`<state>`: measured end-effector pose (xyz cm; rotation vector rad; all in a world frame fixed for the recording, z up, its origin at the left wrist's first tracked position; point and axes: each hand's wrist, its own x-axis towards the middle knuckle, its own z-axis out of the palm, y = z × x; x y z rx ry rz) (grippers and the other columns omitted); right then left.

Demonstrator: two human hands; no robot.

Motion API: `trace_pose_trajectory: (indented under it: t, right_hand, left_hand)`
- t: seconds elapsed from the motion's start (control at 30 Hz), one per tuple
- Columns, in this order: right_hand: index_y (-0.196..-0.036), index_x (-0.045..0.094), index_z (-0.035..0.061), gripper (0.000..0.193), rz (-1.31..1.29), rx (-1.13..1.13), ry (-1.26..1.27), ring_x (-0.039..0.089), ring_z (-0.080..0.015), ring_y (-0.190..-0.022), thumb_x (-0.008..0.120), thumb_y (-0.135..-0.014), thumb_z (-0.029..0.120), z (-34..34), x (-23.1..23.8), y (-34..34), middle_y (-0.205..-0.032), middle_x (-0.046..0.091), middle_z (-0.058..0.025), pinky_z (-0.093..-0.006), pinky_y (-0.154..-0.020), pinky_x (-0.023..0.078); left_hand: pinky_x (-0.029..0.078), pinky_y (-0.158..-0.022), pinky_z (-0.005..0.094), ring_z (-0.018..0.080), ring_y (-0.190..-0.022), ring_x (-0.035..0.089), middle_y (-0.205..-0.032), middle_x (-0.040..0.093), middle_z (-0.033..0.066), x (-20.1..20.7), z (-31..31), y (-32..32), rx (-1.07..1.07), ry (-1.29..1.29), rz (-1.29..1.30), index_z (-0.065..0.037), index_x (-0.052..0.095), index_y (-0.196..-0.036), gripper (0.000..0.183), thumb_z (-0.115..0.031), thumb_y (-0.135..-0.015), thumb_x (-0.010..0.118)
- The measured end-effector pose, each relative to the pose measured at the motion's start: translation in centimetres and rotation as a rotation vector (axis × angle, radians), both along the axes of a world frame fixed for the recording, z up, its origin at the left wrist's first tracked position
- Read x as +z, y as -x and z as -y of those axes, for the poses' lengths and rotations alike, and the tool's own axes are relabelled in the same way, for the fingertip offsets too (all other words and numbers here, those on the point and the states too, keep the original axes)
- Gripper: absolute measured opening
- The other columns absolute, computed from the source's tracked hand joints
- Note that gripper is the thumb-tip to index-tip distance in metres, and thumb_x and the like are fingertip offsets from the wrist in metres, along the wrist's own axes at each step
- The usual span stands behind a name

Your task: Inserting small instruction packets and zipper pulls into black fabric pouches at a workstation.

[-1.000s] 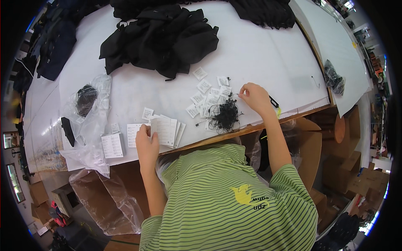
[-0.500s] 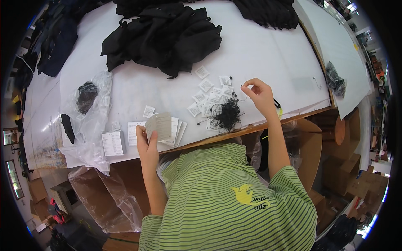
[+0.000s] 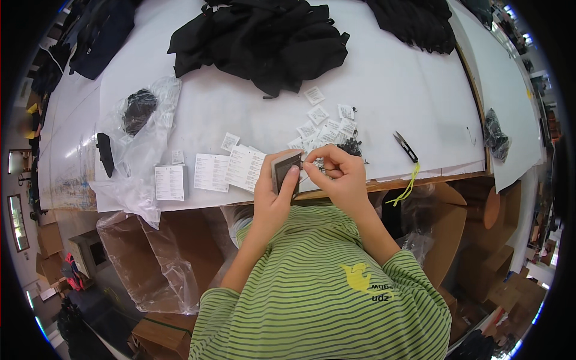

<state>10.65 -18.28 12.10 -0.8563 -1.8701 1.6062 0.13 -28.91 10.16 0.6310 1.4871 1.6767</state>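
My left hand (image 3: 271, 201) is closed on a small stack of grey and dark hang tags (image 3: 287, 166), held up at the table's front edge. My right hand (image 3: 343, 177) is beside it, thumb and forefinger pinched at the tags' upper right edge on a thin black tag string, mostly hidden by the fingers. Behind my right hand lies a tangle of black strings (image 3: 351, 146), partly covered. Small white printed packets (image 3: 328, 131) are scattered just beyond. Several white printed cards (image 3: 243, 167) are fanned out to the left of my left hand.
A block of stacked cards (image 3: 171, 182) stands at the left, near a clear plastic bag (image 3: 135, 174). Black thread snips (image 3: 407, 147) with a yellow-green cord lie at the right. A heap of black garments (image 3: 264, 45) covers the far middle. Cardboard boxes (image 3: 180, 240) are below the table edge.
My right hand has come down and left from above the strings to the tags. My left hand has moved right with tags, now dark side showing. The snips have come into full view.
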Motion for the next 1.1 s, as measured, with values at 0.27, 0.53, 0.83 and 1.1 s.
trace_pose_trajectory:
  t: [0.27,0.53,0.83,1.1]
  right_hand:
    - [-0.084,0.064,0.0046,0.011,0.074,-0.091,-0.215,0.026,-0.0065,-0.048,0.07,-0.077,0.01,0.8,-0.4,0.0,-0.054,0.029,0.0026,-0.025,-0.046,0.023]
    - [-0.09,0.063,0.006,0.012,0.002,0.079,-0.108,0.027,-0.0087,-0.049,0.069,-0.079,0.006,-0.1,0.2,-0.9,-0.053,0.03,0.002,-0.025,-0.047,0.024]
    - [-0.087,0.061,0.0068,0.006,0.085,0.3,-0.026,0.03,-0.0063,-0.049,0.065,-0.085,0.011,-0.4,0.7,-1.6,-0.052,0.035,0.0035,-0.0242,-0.048,0.028]
    - [-0.094,0.061,0.0028,0.016,-0.064,0.157,0.384,0.031,-0.0004,-0.051,0.057,-0.094,0.019,-0.1,-0.3,-2.1,-0.056,0.042,0.0072,-0.0201,-0.049,0.025]
  left_hand:
    - [0.043,-0.067,0.0279,0.0185,-0.077,0.055,-0.085,0.056,0.008,1.0,0.0,0.1,0.088,0.063,-0.646,0.0,0.064,-0.095,0.011,-0.004,-0.085,0.062]
    - [0.041,-0.07,0.0244,0.0164,-0.077,0.054,-0.085,0.057,0.0055,0.4,0.6,1.7,-0.04,-0.044,-0.109,0.003,0.064,-0.091,0.012,-0.007,-0.09,0.059]
    - [0.04,-0.074,0.0205,0.0056,-0.08,0.049,-0.085,0.053,-0.0016,-0.7,1.0,2.6,-0.333,-0.044,0.071,-0.002,0.055,-0.091,0.009,-0.01,-0.095,0.054]
    - [0.041,-0.068,0.0213,0.0068,-0.075,0.048,-0.082,0.05,-0.0006,0.6,-2.9,4.3,-0.376,-0.135,0.008,-0.003,0.049,-0.092,0.012,-0.015,-0.097,0.051]
